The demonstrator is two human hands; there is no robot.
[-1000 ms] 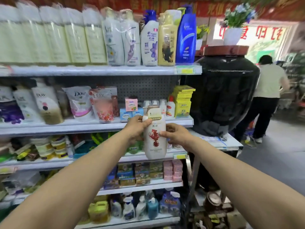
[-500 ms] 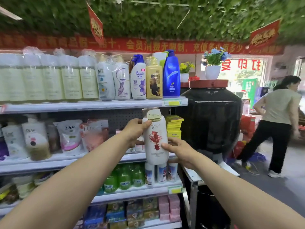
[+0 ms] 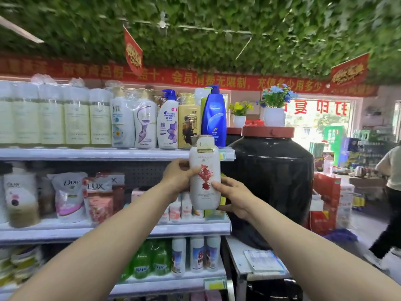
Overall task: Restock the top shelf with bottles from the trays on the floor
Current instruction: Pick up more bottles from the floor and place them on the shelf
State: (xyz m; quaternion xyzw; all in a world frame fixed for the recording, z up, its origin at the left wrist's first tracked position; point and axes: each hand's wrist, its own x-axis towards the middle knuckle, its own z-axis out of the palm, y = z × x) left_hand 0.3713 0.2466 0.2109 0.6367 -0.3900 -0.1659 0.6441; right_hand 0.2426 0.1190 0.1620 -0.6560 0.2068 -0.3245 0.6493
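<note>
I hold a white bottle (image 3: 204, 177) with a red pomegranate print and a gold-trimmed cap upright in both hands. My left hand (image 3: 176, 177) grips its left side, thumb across the front. My right hand (image 3: 233, 196) grips its lower right side. The cap reaches the front edge of the top shelf (image 3: 86, 153), near that shelf's right end. On the shelf stand pale wrapped bottles (image 3: 54, 114), white shampoo bottles (image 3: 167, 124), a gold bottle (image 3: 188, 122) and a blue pump bottle (image 3: 213, 118). The trays on the floor are out of view.
A big black jar (image 3: 271, 181) with a red lid stands right of the shelving, with flower pots (image 3: 274, 116) on top. Lower shelves (image 3: 108, 228) hold refill pouches and small bottles. A person (image 3: 388, 192) walks at the far right.
Both hands have lifted the white bottle from the middle shelves up to the top shelf's edge. My view has tilted upward, and the person at the right has moved farther right.
</note>
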